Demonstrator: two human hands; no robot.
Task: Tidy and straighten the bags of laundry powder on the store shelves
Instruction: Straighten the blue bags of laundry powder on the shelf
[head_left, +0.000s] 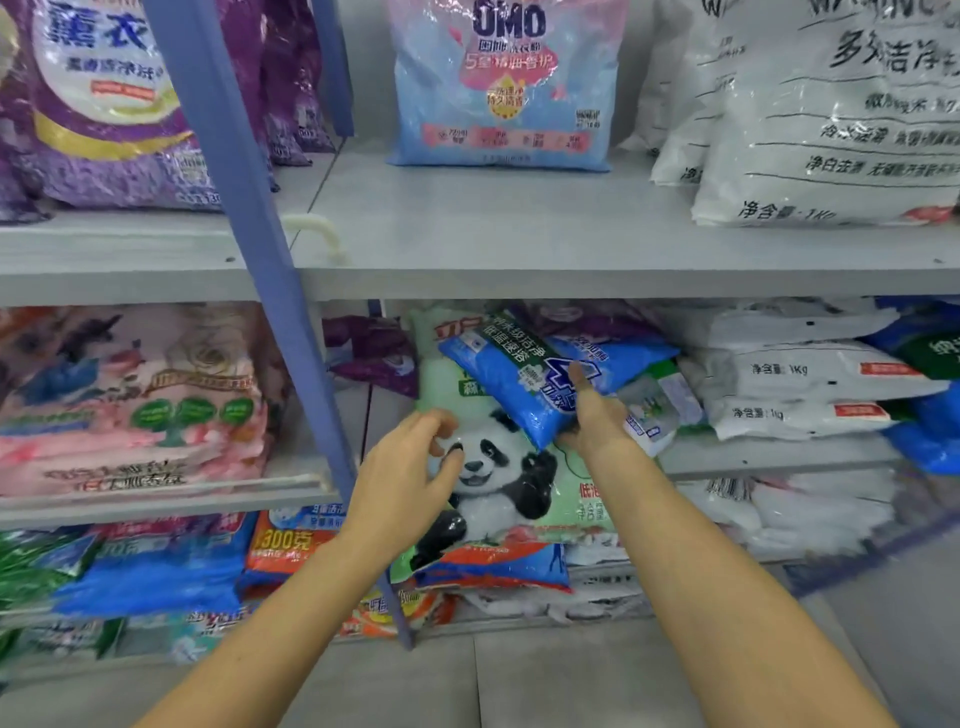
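Two bags matter at this moment, both on the middle shelf (753, 457). A blue bag (524, 374) lies askew on top of a larger green panda bag (493, 483), which sticks out past the shelf lip and sags over the stock below.

Both look like thin, glossy plastic pouches filled with loose powder. They are probably soft, heavy for their size, slippery on the outside and prone to slumping as the contents shift. A pinch at a corner would likely let the film stretch and the weight swing, so a hold along the sides or a palm beneath the bulk should serve better.

The right hand (592, 415) grasps the blue bag at its lower corner, thumb laid on the front and fingers tucked beneath. The left hand (410, 467) curls its fingers against the panda bag's left side, and whether it truly grips cannot be told.

White bags (810, 374) are stacked flat just to the right. A blue upright post (291, 312) stands to the left, with pink bags (130, 405) beyond it.
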